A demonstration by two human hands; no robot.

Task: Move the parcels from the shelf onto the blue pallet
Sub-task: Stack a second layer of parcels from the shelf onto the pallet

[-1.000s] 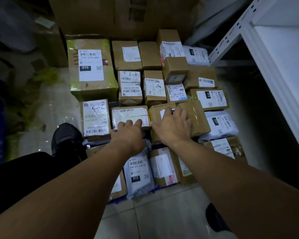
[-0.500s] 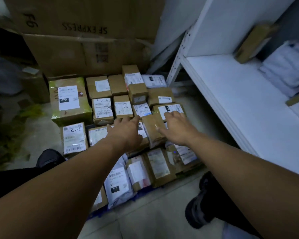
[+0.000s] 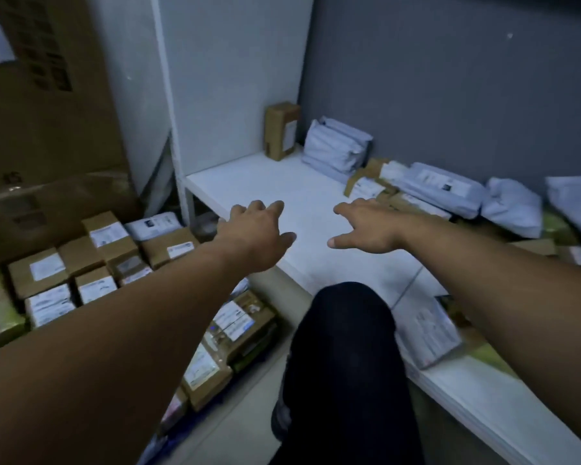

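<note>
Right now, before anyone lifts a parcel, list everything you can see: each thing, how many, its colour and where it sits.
shelf: one, white, centre and right
upright box: one, brown, shelf's back left corner
mailer bags: several, pale grey, along the shelf's back
small boxes: a few, brown, among the mailers
flat parcel: one, pale, shelf's front edge
labelled boxes: many, brown, packed together low on the left
green-taped box: one, far left
large cartons: at least two, brown, behind those boxes
wall: grey, behind the shelf
knee: one, dark trousers, bottom centre
left grip: bare hand, open, over the bare shelf
right grip: bare hand, open, beside it
</note>
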